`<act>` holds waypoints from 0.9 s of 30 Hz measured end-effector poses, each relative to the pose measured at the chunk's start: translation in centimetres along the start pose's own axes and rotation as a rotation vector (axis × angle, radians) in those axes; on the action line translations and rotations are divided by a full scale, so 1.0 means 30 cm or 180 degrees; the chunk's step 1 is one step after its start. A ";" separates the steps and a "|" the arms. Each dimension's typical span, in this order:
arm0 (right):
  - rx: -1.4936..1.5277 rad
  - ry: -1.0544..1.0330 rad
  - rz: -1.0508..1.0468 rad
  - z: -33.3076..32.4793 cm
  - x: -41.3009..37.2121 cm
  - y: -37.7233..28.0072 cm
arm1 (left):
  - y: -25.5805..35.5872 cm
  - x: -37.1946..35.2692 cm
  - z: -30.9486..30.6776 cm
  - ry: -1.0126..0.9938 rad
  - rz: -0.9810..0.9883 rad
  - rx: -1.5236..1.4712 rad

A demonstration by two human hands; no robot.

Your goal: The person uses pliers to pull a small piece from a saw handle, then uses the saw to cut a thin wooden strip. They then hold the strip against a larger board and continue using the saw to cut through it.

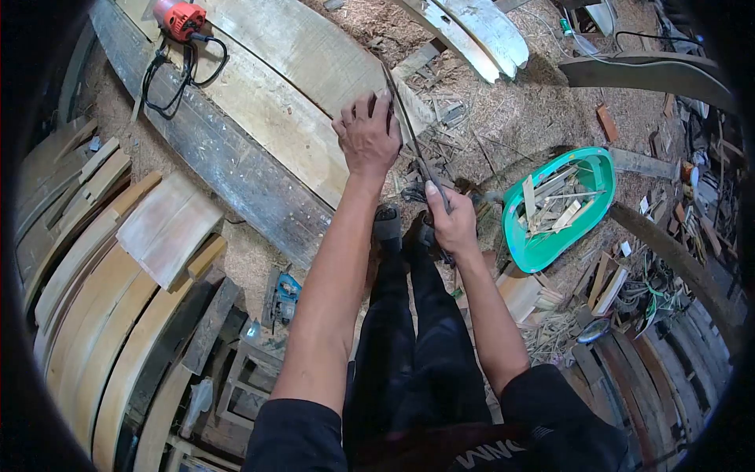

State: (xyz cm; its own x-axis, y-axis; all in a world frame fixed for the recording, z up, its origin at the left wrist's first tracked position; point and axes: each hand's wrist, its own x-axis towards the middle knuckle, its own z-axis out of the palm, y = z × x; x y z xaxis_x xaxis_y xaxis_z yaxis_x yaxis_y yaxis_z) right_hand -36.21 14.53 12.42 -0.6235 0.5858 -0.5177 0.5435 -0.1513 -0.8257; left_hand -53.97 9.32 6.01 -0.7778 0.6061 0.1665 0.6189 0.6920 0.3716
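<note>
A wide pale wooden board (314,59) lies along a worn bench (189,145), its end towards me. On the board's near end rests my left hand (368,138), fingers slightly bent and apart, pressing down with nothing in its grasp. My right hand (454,220) is closed around a long thin dark tool (407,110), its thumb laid along the top. The tool looks like a blade seen edge-on. It slants up past the left fingertips, alongside the board's end, and a short dark part sticks out below the right hand.
A red power tool (182,20) with a black cord sits on the bench. At right, a green tub (543,256) holds wood scraps. Curved planks (94,315) are stacked at left, near a blue power tool (288,293). Shavings and offcuts litter the floor.
</note>
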 end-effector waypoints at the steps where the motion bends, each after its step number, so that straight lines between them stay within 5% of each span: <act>1: 0.0217 0.0008 0.0134 0.001 -0.002 0.011 | -0.002 0.010 0.000 -0.0021 -0.0035 -0.0066; 27: -0.0238 0.0019 -0.0092 -0.009 0.039 -0.010 | -0.004 0.003 0.006 0.0010 -0.0089 -0.0053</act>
State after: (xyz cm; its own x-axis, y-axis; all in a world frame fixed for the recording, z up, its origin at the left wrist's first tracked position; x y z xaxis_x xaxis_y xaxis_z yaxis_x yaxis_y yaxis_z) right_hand -36.97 15.47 12.13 -0.6364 0.5938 -0.4924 0.5658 -0.0745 -0.8212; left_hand -54.09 9.35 5.82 -0.7950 0.5855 0.1587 0.5950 0.7020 0.3914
